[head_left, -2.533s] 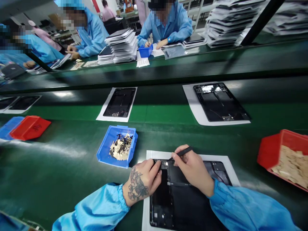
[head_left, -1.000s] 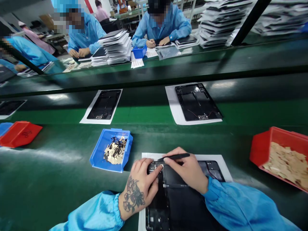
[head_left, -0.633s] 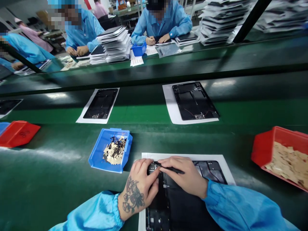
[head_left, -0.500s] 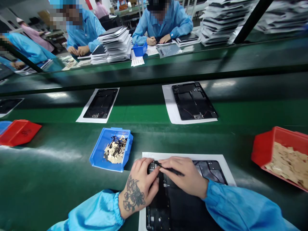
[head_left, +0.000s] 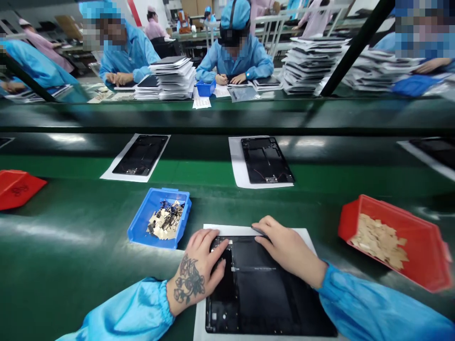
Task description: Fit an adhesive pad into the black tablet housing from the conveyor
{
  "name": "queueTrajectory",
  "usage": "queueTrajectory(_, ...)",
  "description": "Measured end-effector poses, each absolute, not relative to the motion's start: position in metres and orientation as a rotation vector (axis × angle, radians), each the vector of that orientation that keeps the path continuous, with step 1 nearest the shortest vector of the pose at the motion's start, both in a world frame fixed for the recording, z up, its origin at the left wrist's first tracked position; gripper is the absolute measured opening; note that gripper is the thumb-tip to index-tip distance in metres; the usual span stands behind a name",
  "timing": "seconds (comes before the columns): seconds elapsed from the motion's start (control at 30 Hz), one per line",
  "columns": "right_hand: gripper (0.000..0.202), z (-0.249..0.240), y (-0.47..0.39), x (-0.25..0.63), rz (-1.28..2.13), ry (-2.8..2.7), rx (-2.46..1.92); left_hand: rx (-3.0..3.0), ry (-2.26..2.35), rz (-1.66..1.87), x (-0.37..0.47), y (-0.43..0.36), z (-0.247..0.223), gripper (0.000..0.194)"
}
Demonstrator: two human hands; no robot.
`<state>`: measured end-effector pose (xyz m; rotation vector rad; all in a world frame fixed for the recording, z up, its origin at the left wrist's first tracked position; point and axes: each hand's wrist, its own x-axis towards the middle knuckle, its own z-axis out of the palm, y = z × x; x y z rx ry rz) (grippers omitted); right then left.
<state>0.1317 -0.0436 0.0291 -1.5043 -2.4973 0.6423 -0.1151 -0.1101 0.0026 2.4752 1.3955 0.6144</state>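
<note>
An opened black tablet [head_left: 270, 293] lies on a sheet of white paper [head_left: 199, 322] in front of me, its inner parts showing. My left hand [head_left: 199, 267] rests over its upper left corner, fingers stretched out and thumb apart. Near the top edge, my right hand [head_left: 284, 246] has thumb and forefinger closed around a slim black tool [head_left: 260, 231]. Most of that tool is hidden by the fingers, so its kind is unclear.
A blue bin [head_left: 137, 227] of small beige and black pieces stands to the left. To the right is a red bin [head_left: 423, 237] of beige pieces. Beyond lie two opened tablets [head_left: 140, 156] [head_left: 268, 161] on paper. Co-workers sit behind paper-interleaved stacks [head_left: 176, 78].
My right hand has moved right, away from the tablet's upper left corner, with the black tool. My left hand stays at the corner. The camera view has shifted and levelled.
</note>
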Motion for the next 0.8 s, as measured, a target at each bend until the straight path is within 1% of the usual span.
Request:
queueTrajectory(0.03,0.02,0.027,-0.043,0.131,0.585,-2.547,-1.538,2.488,1.38,0.612,-0.115,-0.11,0.003,0.043)
queueTrajectory(0.13,0.006,0.028,-0.041,0.128,0.442,-2.717,-1.542,2.539,1.305,0.652,-0.114,-0.11,0.005,0.043)
queueTrajectory(0.17,0.006,0.03,-0.04,0.127,0.405,-2.786,-1.501,2.551,1.281,0.678,-0.115,-0.111,0.006,0.044)
queueTrajectory(0.27,0.011,0.045,-0.041,0.126,0.311,-2.915,-1.377,2.592,1.176,0.876,-0.118,-0.114,0.008,0.047)
queueTrajectory(0.33,0.012,0.059,-0.04,0.129,0.278,-2.899,-1.387,2.621,1.076,1.029,-0.122,-0.118,0.008,0.05)
queueTrajectory(0.4,0.014,0.076,-0.032,0.134,0.22,-2.831,-1.394,2.647,0.977,1.106,-0.124,-0.12,0.008,0.052)
queueTrajectory(0.53,0.022,0.108,0.018,0.158,-0.064,-2.693,-1.265,2.673,0.919,1.15,-0.127,-0.12,0.01,0.05)
queueTrajectory(0.6,0.022,0.121,0.057,0.178,-0.207,-2.627,-1.321,2.696,0.907,1.181,-0.128,-0.116,0.01,0.048)
queueTrajectory(0.63,0.024,0.126,0.078,0.191,-0.297,-2.585,-1.388,2.706,0.902,1.19,-0.128,-0.114,0.01,0.048)
queueTrajectory(0.7,0.04,0.135,0.12,0.221,-0.467,-2.527,-1.577,2.719,0.911,1.174,-0.127,-0.109,0.008,0.047)
queueTrajectory(0.8,0.057,0.138,0.176,0.279,-0.488,-2.446,-1.681,2.726,0.948,1.137,-0.126,-0.104,0.003,0.043)
